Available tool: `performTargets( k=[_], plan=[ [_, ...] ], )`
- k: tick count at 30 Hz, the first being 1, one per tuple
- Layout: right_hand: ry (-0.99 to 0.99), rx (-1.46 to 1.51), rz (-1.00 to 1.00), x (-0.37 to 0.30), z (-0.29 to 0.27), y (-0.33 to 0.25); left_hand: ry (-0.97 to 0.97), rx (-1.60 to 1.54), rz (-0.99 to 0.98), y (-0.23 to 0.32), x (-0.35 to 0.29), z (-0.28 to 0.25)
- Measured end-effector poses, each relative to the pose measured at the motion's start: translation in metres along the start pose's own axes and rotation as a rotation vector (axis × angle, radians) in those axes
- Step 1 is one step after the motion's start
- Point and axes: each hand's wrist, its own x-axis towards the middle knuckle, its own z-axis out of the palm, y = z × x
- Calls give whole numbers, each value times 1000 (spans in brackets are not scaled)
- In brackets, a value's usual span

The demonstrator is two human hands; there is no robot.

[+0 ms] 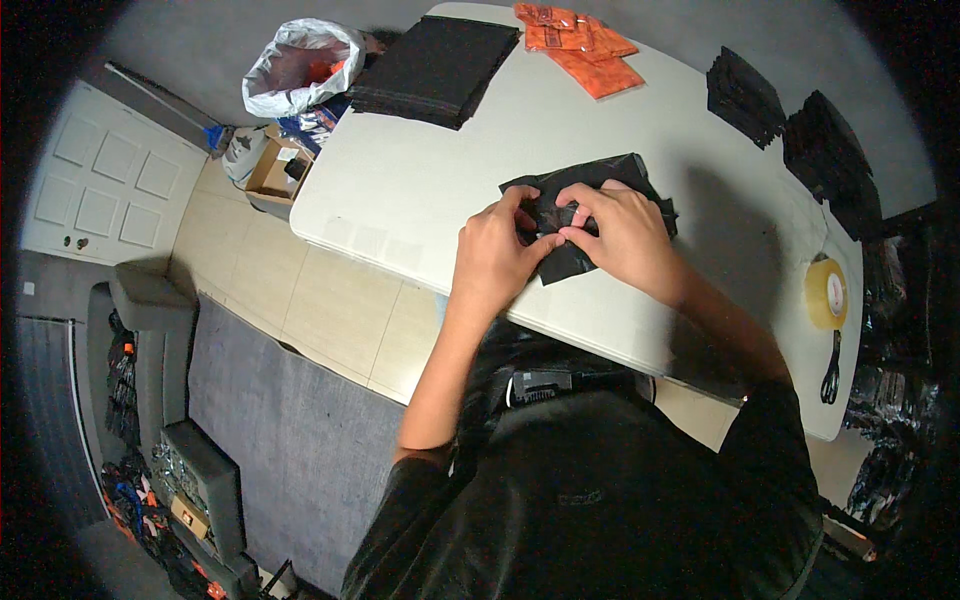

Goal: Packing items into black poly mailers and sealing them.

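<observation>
The left hand [490, 238] and right hand [632, 232] pinch black plastic [566, 265] that looks light, soft and slippery, best held at its edges.

The left hand [494, 243] and right hand [632, 232] partly cover the black plastic bag [626, 171]; the black shirt [640, 535] (its chest print [580, 497] blurred) is cut off below.

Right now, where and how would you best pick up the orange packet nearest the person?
Probably take that orange packet by its near corner, coming from the person's side: it looks flat on the table, that corner points toward the person, and the other orange packets crowd its far edge.
</observation>
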Motion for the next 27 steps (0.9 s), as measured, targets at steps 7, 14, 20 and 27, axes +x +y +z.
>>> performTargets(
  k=[7,14,20,27],
  plan=[
    [-5,36,2,-4,3,-3,-50,24,-28,-1,3,-3],
    [6,-8,-4,-4,0,-7,-83,57,-22,-5,6,-2],
    [-28,-31,62,-7,0,-15,-66,59,-17,-6,4,-2],
    [202,-234,49,0,-9,2,-76,39,-52,-7,3,-1]
  ],
)
